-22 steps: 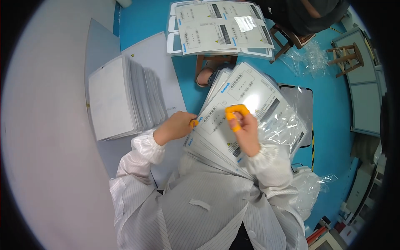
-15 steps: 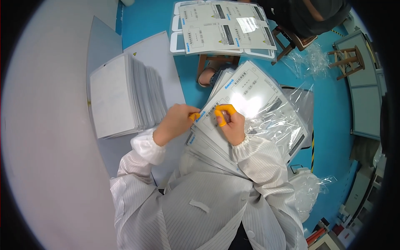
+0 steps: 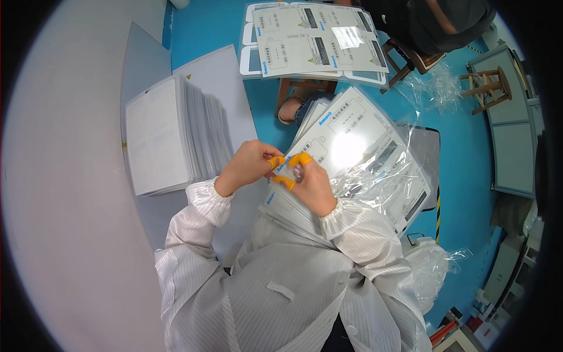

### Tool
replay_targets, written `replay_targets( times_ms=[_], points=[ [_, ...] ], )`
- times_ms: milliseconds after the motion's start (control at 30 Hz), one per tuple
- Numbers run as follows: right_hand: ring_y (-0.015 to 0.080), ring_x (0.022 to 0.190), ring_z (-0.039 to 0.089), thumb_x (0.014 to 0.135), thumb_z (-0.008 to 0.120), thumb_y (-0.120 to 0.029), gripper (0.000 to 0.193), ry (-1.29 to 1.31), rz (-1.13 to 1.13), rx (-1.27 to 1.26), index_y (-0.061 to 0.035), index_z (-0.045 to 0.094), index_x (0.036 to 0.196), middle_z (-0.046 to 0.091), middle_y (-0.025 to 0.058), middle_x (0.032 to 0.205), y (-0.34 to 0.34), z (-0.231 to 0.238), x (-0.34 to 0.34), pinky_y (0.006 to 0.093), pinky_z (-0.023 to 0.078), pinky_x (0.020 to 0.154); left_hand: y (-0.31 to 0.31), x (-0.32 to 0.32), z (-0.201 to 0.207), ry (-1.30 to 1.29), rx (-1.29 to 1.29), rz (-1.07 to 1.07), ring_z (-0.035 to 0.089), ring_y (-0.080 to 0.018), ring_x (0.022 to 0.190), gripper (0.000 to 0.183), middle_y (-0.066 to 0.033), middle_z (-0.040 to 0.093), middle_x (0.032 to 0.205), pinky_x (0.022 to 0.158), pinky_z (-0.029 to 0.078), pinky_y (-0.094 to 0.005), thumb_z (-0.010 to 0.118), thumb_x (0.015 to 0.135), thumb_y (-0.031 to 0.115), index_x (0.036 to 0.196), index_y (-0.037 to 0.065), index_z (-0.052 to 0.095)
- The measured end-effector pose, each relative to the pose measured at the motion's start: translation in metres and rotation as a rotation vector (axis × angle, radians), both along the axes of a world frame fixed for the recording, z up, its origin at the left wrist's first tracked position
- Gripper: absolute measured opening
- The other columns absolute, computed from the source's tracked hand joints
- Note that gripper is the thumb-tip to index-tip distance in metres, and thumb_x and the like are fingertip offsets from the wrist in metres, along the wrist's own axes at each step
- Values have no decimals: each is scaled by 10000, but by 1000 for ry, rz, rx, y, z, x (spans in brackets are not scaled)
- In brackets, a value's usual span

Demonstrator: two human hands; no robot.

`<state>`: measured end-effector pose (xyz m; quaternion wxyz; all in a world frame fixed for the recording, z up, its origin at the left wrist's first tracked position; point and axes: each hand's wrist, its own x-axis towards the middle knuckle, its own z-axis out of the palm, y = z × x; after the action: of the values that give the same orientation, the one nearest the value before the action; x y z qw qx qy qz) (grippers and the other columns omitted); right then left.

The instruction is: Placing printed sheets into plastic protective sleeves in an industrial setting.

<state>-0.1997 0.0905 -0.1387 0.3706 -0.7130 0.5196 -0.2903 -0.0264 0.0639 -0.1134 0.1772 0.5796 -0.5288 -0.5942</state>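
Note:
Printed white panels with clear film lie fanned in a stack on my lap, the top panel tilted and bright with glare. Closed at its left corner, my left hand pinches the edge between a yellow-cotted finger and thumb. Close beside it, my right hand reaches over the same corner, its yellow-cotted index finger and thumb apart. Whether something thin lies in its curled palm is hard to make out. Crumpled clear film spreads over the panel to the right of my right hand.
On the grey table at left stands a thick stack of white sheets. Ahead, more printed panels rest on a wooden stool, beside another person. Loose film and a stool are at right.
My right hand has moved left and slightly down to the panel's corner, and its thumb and finger have spread. The left hand stays at the corner, barely shifted.

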Motion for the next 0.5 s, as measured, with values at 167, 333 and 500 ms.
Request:
replay_targets(
  times_ms=[167,333,500],
  points=[
    [315,694,577,638,767,-116,332,-53,57,-24,15,555,856,560,151,791,1,-14,1,348,463,595,0,2,-2,-15,-21,-26,608,-85,572,178,-71,655,763,556,513,-200,556,839,38,966,-31,660],
    [313,680,554,706,700,-101,236,-71,138,-29,29,557,840,521,148,792,2,-20,-6,342,444,596,0,4,-8,17,-18,-9,609,-103,656,205,-73,660,812,616,509,-214,564,839,34,1022,1,652],
    [254,674,534,794,608,-145,196,-201,78,164,17,536,878,507,135,801,-1,-10,-22,297,426,618,2,5,-7,6,-276,-16,610,-113,737,232,-89,667,861,692,499,-228,593,829,48,1054,20,644]
  ],
)
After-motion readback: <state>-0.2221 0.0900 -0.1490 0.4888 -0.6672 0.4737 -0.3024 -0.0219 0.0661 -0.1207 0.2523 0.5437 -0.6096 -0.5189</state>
